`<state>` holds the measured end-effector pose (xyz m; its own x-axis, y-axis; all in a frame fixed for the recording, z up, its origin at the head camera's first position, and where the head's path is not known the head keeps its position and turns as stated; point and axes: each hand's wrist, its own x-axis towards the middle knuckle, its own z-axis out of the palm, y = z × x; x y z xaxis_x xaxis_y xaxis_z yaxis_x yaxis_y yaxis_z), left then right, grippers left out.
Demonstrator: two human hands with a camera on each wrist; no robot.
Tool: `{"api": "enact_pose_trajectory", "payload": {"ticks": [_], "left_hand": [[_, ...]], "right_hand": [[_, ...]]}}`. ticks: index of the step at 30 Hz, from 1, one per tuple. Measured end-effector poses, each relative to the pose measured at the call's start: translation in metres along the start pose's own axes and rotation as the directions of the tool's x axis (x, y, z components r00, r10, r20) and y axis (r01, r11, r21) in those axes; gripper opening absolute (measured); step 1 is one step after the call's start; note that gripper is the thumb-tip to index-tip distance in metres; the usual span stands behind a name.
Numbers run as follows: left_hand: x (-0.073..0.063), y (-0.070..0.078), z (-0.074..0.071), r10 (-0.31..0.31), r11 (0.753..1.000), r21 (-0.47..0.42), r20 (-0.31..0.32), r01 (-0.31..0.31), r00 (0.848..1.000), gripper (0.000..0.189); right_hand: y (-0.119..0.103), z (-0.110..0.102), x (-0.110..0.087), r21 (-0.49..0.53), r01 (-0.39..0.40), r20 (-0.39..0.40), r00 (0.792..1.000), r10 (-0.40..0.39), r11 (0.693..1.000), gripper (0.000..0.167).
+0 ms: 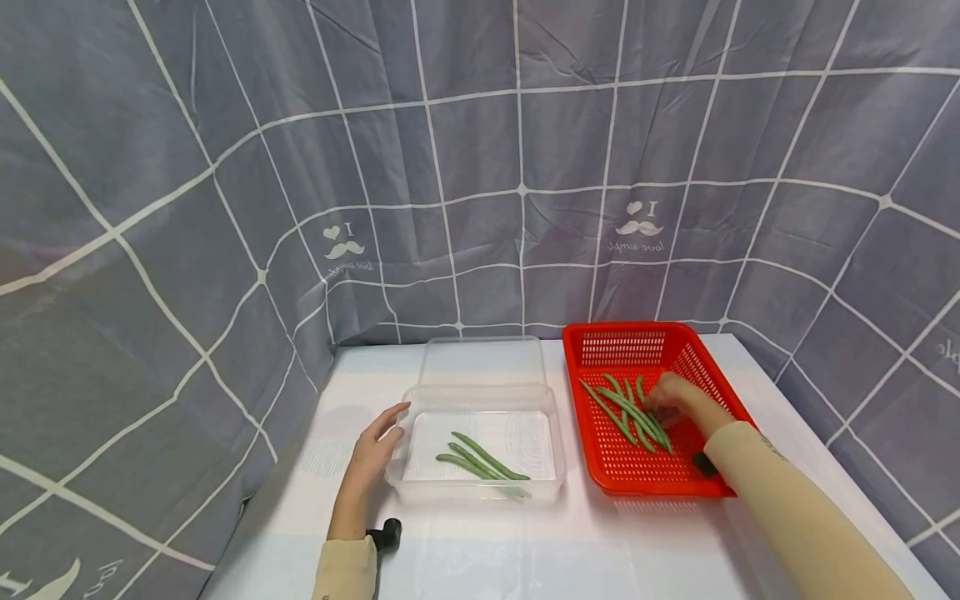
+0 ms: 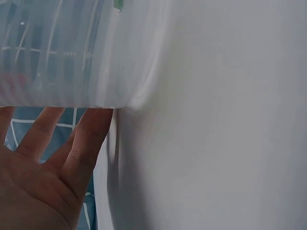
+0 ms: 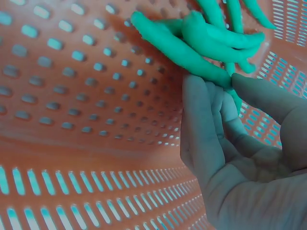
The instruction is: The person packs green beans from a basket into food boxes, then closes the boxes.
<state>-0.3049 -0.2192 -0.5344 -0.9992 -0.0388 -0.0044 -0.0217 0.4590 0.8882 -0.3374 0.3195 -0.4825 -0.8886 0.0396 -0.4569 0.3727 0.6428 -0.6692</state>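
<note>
My left hand (image 1: 371,454) is at the left wall of a clear plastic container (image 1: 476,490), its fingers extended and loosely bent. In the left wrist view, its fingers (image 2: 88,141) reach up to the container's edge (image 2: 72,98). Several green beans (image 1: 486,457) lie inside the container. My right hand (image 1: 675,396) reaches into a red plastic basket (image 1: 637,485) holding several more green beans (image 1: 622,404). Seen from the right wrist, thumb and fingertips pinch the end of one green bean (image 3: 180,50), which lies against other beans.
A flat clear lid (image 1: 480,360) lies behind the container. The white table (image 1: 495,550) is backed by a grey curtain (image 1: 480,233) with white grid lines, which also hangs at both sides. Container and basket stand side by side, a narrow gap between them.
</note>
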Motion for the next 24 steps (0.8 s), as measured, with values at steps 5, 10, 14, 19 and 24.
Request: {"api": "enact_pose_trajectory", "payload": {"ticks": [5, 10, 14, 19, 24], "left_hand": [[-0.001, -0.001, 0.0, -0.006, 1.0, -0.006, 0.006, 0.006, 1.0, 0.049], [-0.001, 0.0, 0.0, -0.007, 1.0, -0.003, 0.003, 0.007, 1.0, 0.049], [0.001, 0.001, 0.0, -0.006, 1.0, 0.001, 0.0, 0.006, 1.0, 0.049], [0.0, 0.0, 0.0, -0.015, 1.0, -0.001, 0.002, 0.015, 1.0, 0.048], [-0.001, 0.001, 0.001, -0.028, 1.0, -0.01, -0.002, 0.028, 1.0, 0.048]], "right_hand": [[-0.002, -0.003, -0.003, 0.069, 0.033, 0.007, 0.999, -0.033, 0.997, 0.02], [-0.011, -0.006, -0.003, 0.162, 0.06, 0.041, 0.997, -0.068, 0.985, 0.019], [-0.023, -0.007, -0.004, 0.241, 0.066, 0.109, 0.99, -0.095, 0.968, 0.017], [-0.037, -0.008, -0.007, 0.307, 0.086, 0.157, 0.978, -0.14, 0.948, 0.009], [-0.053, -0.007, -0.013, 0.32, 0.132, 0.159, 0.969, -0.191, 0.938, 0.028]]}}
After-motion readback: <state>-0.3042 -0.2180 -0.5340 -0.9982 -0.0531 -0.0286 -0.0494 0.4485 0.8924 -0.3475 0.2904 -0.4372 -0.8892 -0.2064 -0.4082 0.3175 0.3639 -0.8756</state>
